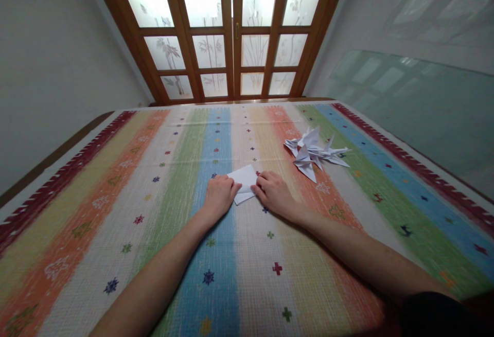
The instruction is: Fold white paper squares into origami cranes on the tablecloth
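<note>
A small piece of folded white paper (pixel 244 176) lies on the striped tablecloth, between my two hands. My left hand (pixel 221 193) grips its left edge, thumb on top and the other fingers curled. On the opposite edge, my right hand (pixel 275 192) pinches the paper the same way. A crease runs across the sheet near the thumbs, with a flap on the side closer to me. The fingertips under the paper are hidden. To the right, beyond my right hand, several folded paper cranes (pixel 304 154) sit in a heap.
The table wears a colourful striped tablecloth (pixel 173 265) with small printed figures. Wooden doors (pixel 233 33) with frosted panes stand past its far edge. A white wall (pixel 57 43) rises on the left, and a pale green glass panel (pixel 417 105) leans along the right.
</note>
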